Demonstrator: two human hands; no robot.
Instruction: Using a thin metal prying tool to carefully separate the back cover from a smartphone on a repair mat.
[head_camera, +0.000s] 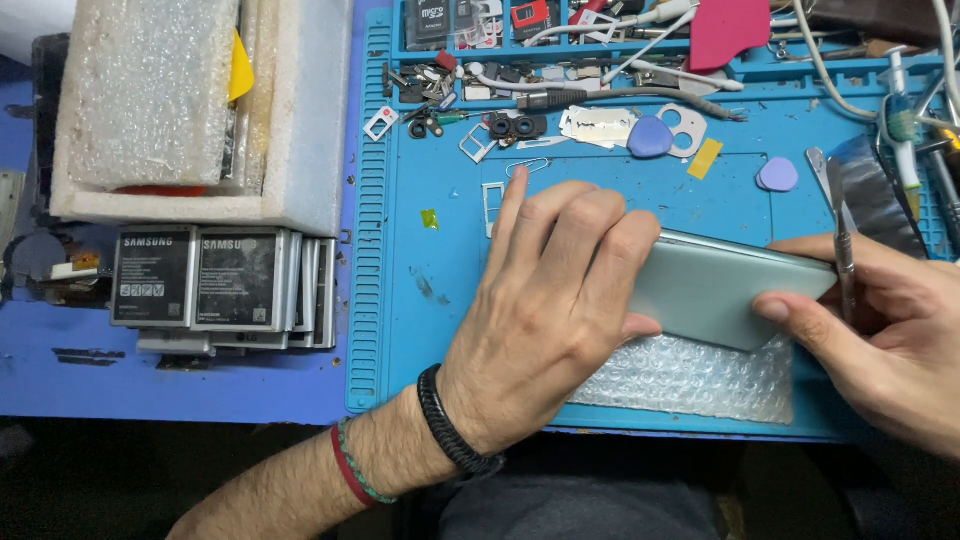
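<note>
A pale grey-green phone (715, 290) lies tilted on a sheet of bubble wrap (690, 380) on the blue repair mat (450, 330). My left hand (555, 300) lies flat over the phone's left end, fingers together, pressing it down. My right hand (880, 335) grips the phone's right end, thumb on its near corner, and also holds a thin metal tool (843, 235) upright between the fingers. Braided cords circle my left wrist.
Several flat phone batteries (215, 280) are stacked left of the mat, below a white foam box (300, 120) holding bubble-wrapped parts. Blue picks (650, 138), SIM trays, a paper clip, cables and small parts litter the mat's far side. A toothbrush (903, 125) lies at far right.
</note>
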